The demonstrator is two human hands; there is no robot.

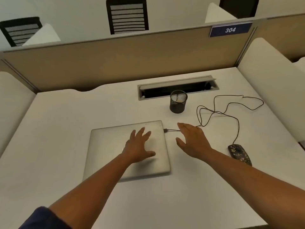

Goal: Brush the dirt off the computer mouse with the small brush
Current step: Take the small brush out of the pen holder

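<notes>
A dark computer mouse [239, 153] with a speckled pattern lies on the white desk at the right, partly behind my right forearm. Its thin black cable [229, 111] loops across the desk and plugs into the right side of a closed silver laptop [107, 142]. My left hand [140, 146] hovers over the laptop lid, fingers spread, holding nothing. Just right of the laptop my right hand [193, 141] is stretched out, open and empty, left of the mouse. No small brush is visible; the inside of the black mesh pen cup [178, 102] is hard to make out.
An open cable slot [178, 87] with a raised flap is set into the white desk [57, 129] behind the cup. Beige partition walls [115, 63] enclose the desk at the back, white panels at both sides. A sign reading 304 [230, 29] hangs at the top right.
</notes>
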